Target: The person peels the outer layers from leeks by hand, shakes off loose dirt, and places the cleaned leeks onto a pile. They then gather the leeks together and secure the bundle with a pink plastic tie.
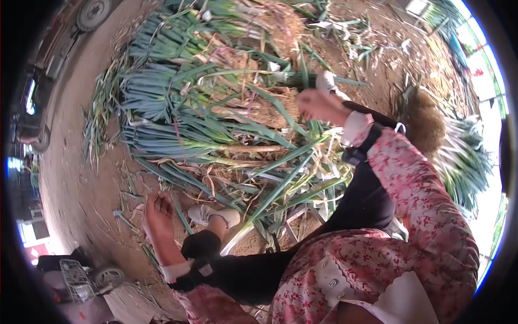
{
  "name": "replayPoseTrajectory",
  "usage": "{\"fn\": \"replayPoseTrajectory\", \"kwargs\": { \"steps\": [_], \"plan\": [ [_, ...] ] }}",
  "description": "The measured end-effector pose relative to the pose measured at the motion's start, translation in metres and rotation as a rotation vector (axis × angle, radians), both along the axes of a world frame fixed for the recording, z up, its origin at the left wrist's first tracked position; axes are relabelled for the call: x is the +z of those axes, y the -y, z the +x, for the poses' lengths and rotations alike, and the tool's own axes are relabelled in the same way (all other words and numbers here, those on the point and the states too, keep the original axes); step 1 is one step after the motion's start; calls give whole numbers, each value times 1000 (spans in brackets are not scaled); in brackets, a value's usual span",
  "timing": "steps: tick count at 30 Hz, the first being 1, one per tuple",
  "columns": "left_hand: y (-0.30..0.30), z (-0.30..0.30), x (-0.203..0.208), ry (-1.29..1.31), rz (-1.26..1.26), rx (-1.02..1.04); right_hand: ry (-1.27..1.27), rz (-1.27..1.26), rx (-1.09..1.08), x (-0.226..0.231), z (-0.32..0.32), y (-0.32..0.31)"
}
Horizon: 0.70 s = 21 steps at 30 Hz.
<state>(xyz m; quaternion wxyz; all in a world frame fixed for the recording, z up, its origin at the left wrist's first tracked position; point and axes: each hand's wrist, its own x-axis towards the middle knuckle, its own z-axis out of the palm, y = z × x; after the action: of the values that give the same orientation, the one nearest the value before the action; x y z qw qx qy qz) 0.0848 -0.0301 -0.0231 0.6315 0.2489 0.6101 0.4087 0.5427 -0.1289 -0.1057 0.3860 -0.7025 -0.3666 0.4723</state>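
Note:
My left hand point(159, 213) hangs over the dirt near my left shoe, palm turned up and fingers loosely bent, with nothing visible in it. Out ahead on the right, my right hand point(319, 107) is closed above the root ends of the pile; what its fingers hold, if anything, is hidden. Bundles of long green onions point(154, 140) lie in rows, leaves to the left and brown roots to the right. Some have pink ties. A single green onion point(280, 191) slants across trimmed leaves point(329, 167) between my legs, its white end toward me.
My white shoes point(213, 216) stand among leaf scraps. Another onion bundle point(458, 156) with a root clump point(423, 121) lies at the right. A wheeled vehicle point(93, 13) stands far left, and a cart with a wire basket point(78, 278) is at the lower left.

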Motion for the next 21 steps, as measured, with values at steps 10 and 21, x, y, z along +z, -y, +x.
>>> {"fn": "replayPoseTrajectory", "kwargs": {
  "steps": [10, 21],
  "plan": [
    [29, -4, 37, 123, 22, 99, 803, -124, 681, -207, -212, -44],
    [26, -24, 59, 159, -36, 68, 714, -238, 722, -250, -226, -53]
  ]
}}
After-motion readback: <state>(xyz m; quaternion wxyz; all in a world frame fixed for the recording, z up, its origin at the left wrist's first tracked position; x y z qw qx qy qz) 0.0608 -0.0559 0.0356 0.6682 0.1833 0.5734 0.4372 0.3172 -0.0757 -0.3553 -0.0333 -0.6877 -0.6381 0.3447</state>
